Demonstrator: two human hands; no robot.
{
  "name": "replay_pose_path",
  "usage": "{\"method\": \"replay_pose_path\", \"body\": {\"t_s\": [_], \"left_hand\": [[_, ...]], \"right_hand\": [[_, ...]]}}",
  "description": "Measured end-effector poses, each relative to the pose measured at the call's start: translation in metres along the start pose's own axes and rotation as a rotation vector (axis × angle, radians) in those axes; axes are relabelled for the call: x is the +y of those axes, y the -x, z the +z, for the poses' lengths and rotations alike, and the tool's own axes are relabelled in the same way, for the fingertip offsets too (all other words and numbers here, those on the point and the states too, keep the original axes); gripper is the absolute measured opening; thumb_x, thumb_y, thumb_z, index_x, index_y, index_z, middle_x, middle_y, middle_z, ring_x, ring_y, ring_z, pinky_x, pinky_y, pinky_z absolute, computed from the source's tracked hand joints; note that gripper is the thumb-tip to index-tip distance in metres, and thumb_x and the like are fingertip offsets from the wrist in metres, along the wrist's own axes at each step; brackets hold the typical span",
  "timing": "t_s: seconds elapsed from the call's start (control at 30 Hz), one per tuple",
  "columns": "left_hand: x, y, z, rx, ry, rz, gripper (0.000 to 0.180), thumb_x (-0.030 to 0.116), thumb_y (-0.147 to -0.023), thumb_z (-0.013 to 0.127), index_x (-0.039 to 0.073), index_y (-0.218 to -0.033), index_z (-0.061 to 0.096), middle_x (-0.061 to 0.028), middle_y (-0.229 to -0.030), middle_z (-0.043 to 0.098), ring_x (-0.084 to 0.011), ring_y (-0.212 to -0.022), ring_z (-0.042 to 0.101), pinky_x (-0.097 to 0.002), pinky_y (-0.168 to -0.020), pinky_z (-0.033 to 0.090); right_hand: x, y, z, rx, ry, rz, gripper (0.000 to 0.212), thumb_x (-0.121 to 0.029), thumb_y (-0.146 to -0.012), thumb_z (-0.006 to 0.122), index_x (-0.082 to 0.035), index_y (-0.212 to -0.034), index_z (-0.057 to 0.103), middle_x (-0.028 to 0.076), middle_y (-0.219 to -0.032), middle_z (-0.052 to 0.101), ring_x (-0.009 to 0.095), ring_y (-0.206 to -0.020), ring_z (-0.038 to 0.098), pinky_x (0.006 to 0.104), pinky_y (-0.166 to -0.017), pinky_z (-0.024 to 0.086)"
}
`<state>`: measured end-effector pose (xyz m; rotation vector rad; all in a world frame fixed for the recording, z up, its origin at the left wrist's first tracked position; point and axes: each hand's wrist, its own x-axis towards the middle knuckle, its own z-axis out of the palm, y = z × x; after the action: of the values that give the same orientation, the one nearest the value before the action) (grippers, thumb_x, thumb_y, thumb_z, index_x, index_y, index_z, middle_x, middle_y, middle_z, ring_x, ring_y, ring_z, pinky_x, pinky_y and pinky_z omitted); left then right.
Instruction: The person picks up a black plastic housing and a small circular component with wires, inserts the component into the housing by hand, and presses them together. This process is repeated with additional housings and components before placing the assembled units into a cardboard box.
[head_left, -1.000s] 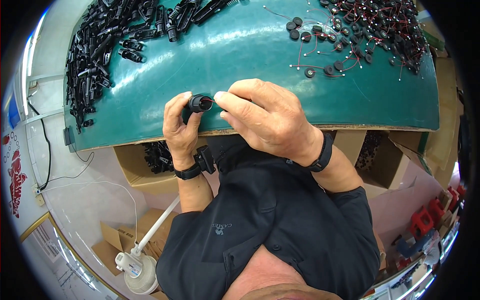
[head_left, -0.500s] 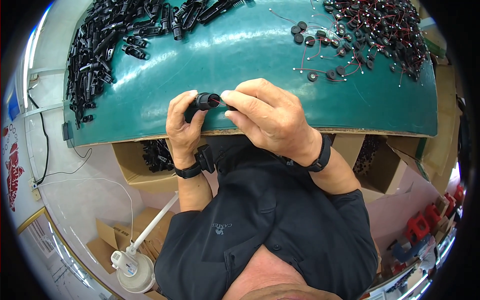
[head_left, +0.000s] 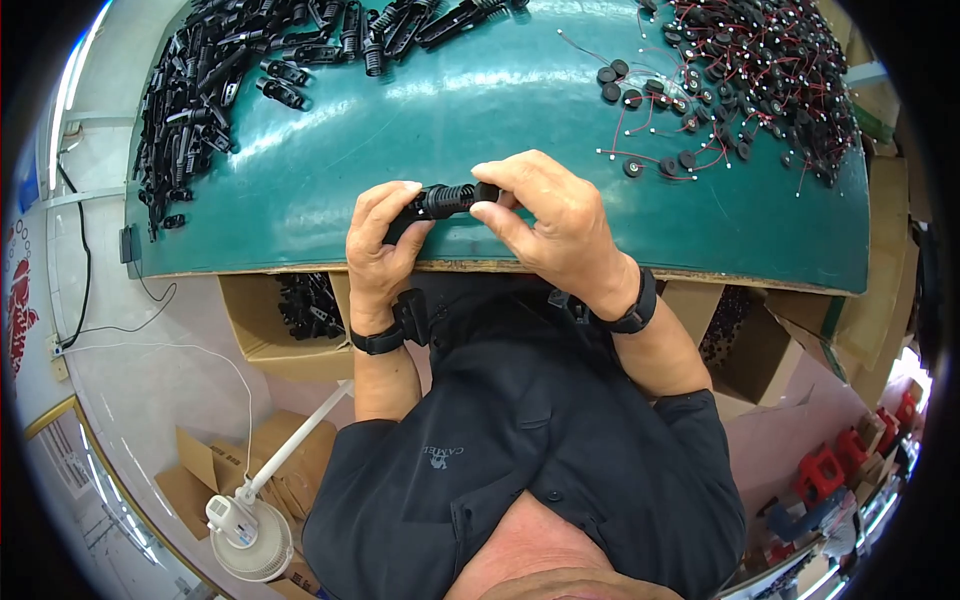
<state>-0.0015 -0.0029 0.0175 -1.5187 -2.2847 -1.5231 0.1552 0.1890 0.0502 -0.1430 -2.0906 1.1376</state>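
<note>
Just above the table's near edge, my left hand [head_left: 378,240] is closed around a black threaded plastic tube [head_left: 443,201], held sideways with its open end toward the right. My right hand [head_left: 562,228] pinches a small black round cap [head_left: 486,192] between thumb and fingers, right by the tube's end. Whether the cap touches the tube I cannot tell. The rest of the tube is hidden behind my left fingers. A pile of similar black housings [head_left: 190,120] lies at the left, and a pile of round caps with red wires [head_left: 780,90] at the right.
Both hands work over a green-topped table [head_left: 330,190] with a worn near edge. Under it stand open cardboard boxes, one on the left [head_left: 250,335] and one on the right [head_left: 765,365], holding black parts. A white fan [head_left: 250,540] is at lower left, red stools [head_left: 820,475] lower right.
My right hand has brought the cap up to the tube's open end, so the red wire that showed between them is now mostly out of sight. The view has shifted slightly.
</note>
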Motion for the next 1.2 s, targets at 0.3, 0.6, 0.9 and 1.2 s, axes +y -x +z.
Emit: {"method": "replay_pose_path", "body": {"t_s": [0.3, 0.6, 0.9, 1.2], "left_hand": [[0.002, -0.002, -0.002, -0.038, 0.002, -0.016, 0.052, -0.005, -0.076, 0.087, 0.006, -0.126, 0.075, -0.0125, -0.121, 0.072, -0.0296, -0.111, 0.069, -0.0387, -0.095, 0.057], [0.001, -0.001, -0.001, -0.043, 0.024, -0.019, 0.053, -0.004, -0.074, 0.088, 0.007, -0.125, 0.077, -0.0111, -0.118, 0.072, -0.0289, -0.110, 0.068, -0.0385, -0.094, 0.057], [0.003, -0.001, -0.004, -0.070, 0.039, -0.022, 0.053, -0.002, -0.075, 0.088, 0.006, -0.127, 0.076, -0.0114, -0.118, 0.071, -0.0284, -0.109, 0.067, -0.0383, -0.094, 0.056], [0.021, -0.002, -0.008, -0.174, 0.119, -0.069, 0.048, 0.006, -0.084, 0.086, 0.002, -0.130, 0.073, -0.0137, -0.120, 0.068, -0.0272, -0.108, 0.066, -0.0367, -0.094, 0.054]], "right_hand": [[0.007, 0.000, -0.001, -0.035, -0.194, 0.225, 0.028, -0.005, -0.089, 0.085, -0.001, -0.115, 0.075, 0.008, -0.099, 0.072, 0.014, -0.082, 0.071, 0.0275, -0.072, 0.059], [0.013, 0.004, 0.000, -0.080, -0.231, 0.366, 0.025, -0.007, -0.093, 0.083, -0.001, -0.116, 0.076, 0.004, -0.098, 0.072, 0.009, -0.084, 0.068, 0.0238, -0.075, 0.056], [0.017, 0.007, 0.006, -0.040, -0.328, 0.415, 0.025, -0.011, -0.090, 0.087, -0.002, -0.111, 0.077, 0.003, -0.089, 0.070, 0.008, -0.075, 0.066, 0.0242, -0.067, 0.054], [0.015, 0.012, -0.004, -0.056, -0.342, 0.384, 0.027, -0.013, -0.094, 0.085, 0.000, -0.116, 0.076, 0.002, -0.094, 0.073, 0.008, -0.083, 0.068, 0.0228, -0.073, 0.054]]}}
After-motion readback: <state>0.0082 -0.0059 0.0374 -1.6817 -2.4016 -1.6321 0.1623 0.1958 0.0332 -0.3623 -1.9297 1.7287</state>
